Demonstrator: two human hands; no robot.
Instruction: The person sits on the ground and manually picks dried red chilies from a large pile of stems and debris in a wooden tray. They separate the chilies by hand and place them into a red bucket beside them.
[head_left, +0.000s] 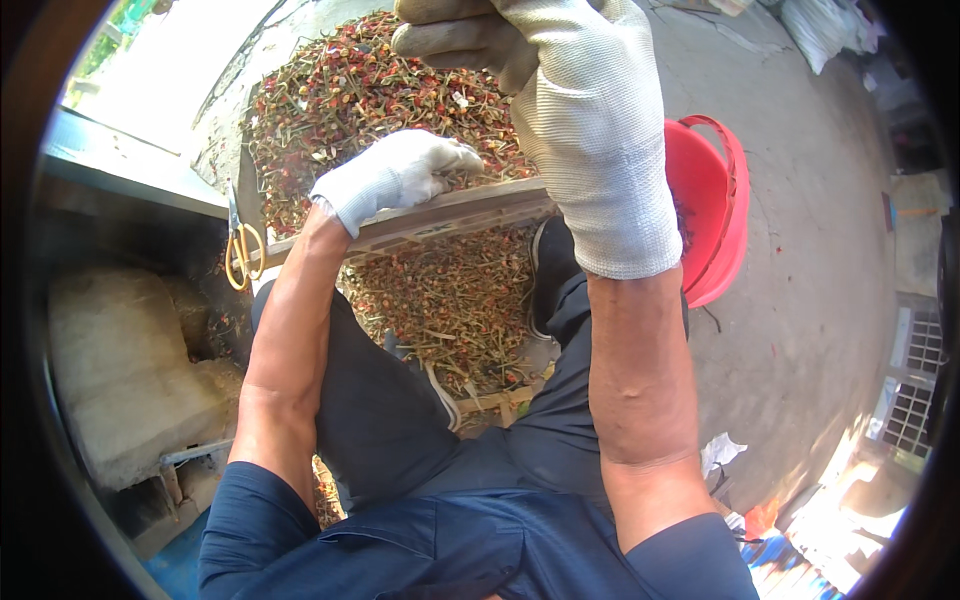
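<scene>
My left hand (420, 169), in a white knit glove, rests at the near wooden edge (480, 196) of a tray, its fingers curled low over a heap (360, 97) of what look like chilli stems and red pod pieces. Whether those fingers hold anything is hidden. My right hand (570, 60) is raised close to the camera above the heap's right side. Its glove is white with a grey-brown coated palm and fingers. The fingers are bent, and the frame's top edge cuts part of them off, so their grip does not show.
Yellow-handled scissors (244, 251) hang at the tray's left corner. More stems (442, 307) lie between my legs, beneath the wooden edge. A red plastic basket (709, 217) with a handle stands to the right on the concrete floor (795, 247). A worn pale block (127, 360) is at left.
</scene>
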